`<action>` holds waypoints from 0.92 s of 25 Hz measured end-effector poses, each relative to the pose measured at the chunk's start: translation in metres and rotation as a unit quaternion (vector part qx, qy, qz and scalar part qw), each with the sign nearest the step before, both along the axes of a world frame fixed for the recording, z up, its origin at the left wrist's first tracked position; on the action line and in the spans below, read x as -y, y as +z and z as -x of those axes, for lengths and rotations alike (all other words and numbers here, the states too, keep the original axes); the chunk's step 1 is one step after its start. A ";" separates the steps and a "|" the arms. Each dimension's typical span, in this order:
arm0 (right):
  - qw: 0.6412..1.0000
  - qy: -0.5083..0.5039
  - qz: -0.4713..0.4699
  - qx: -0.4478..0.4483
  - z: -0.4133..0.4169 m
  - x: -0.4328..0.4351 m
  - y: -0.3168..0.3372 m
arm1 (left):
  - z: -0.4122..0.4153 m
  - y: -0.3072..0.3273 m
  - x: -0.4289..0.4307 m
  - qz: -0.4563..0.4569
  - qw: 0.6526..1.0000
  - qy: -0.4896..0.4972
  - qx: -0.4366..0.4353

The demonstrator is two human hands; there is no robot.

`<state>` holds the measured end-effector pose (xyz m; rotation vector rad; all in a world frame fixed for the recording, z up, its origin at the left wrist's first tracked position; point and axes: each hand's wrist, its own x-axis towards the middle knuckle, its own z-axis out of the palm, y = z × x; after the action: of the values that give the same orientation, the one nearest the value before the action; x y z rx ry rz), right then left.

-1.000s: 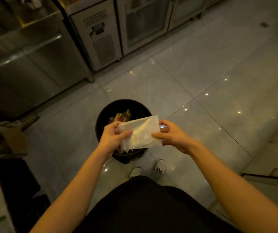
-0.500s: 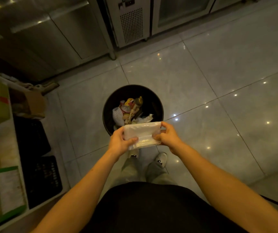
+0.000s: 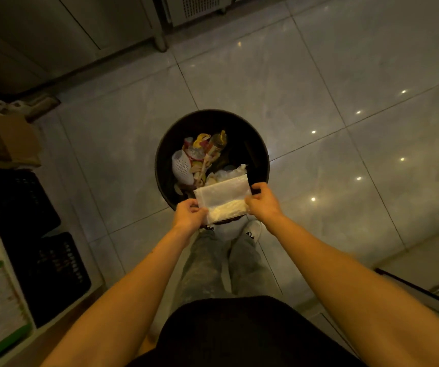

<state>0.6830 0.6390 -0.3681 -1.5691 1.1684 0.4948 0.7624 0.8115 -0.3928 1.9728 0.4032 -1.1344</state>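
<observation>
I hold a small clear plastic bag [image 3: 222, 201] with pale contents gathered along its lower edge, stretched between both hands. My left hand [image 3: 189, 217] pinches its left edge and my right hand [image 3: 262, 201] pinches its right edge. The bag hangs over the near rim of a round black bin [image 3: 263, 157] standing on the tiled floor. Inside the bin lie mixed rubbish: a white perforated piece, wrappers, a bottle and crumpled plastic.
My shoes [image 3: 252, 230] stand just short of the bin. Steel cabinets [image 3: 67, 30] run along the top. Black crates [image 3: 40, 250] and a cardboard box [image 3: 14, 139] sit on the left under a shelf. Glossy tiled floor [image 3: 345, 75] lies on the right.
The view has tilted down and closed in on the bin. The bag, held flat a second ago, now hangs lower over the bin's near rim with both hands still on it.
</observation>
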 end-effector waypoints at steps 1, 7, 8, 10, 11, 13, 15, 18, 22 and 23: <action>1.000 0.005 0.007 -0.008 -0.003 -0.003 -0.007 | -0.005 -0.013 0.000 -0.017 1.000 -0.007 -0.003; 0.999 -0.001 0.042 -0.023 -0.006 -0.013 -0.030 | -0.042 -0.065 0.022 -0.072 0.987 -0.143 -0.012; 0.999 -0.005 0.039 -0.029 -0.006 -0.013 -0.033 | -0.044 -0.070 0.026 -0.079 0.983 -0.164 -0.014; 0.999 -0.002 0.029 -0.038 -0.005 -0.012 -0.037 | -0.047 -0.082 0.032 -0.092 0.973 -0.211 -0.026; 0.999 0.005 0.027 -0.043 -0.005 -0.012 -0.038 | -0.047 -0.089 0.035 -0.099 0.965 -0.240 -0.034; 0.998 0.021 0.026 -0.054 -0.003 -0.011 -0.040 | -0.046 -0.099 0.037 -0.116 0.952 -0.278 -0.047; 0.997 0.015 0.031 -0.064 0.003 -0.009 -0.042 | -0.042 -0.106 0.041 -0.126 0.947 -0.290 -0.050; 0.997 0.006 0.041 -0.066 0.008 -0.009 -0.040 | -0.039 -0.105 0.045 -0.119 0.941 -0.316 -0.026; 0.996 -0.010 0.076 -0.038 0.013 -0.009 -0.025 | -0.038 -0.087 0.048 -0.105 0.880 -0.456 0.076; 0.996 -0.008 0.087 -0.029 0.014 -0.009 -0.019 | -0.037 -0.079 0.048 -0.107 0.856 -0.493 0.113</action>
<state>0.6687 0.6479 -0.3875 -1.7029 1.2956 0.4406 0.7997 0.7638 -0.4714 2.5495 -0.7438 -1.4489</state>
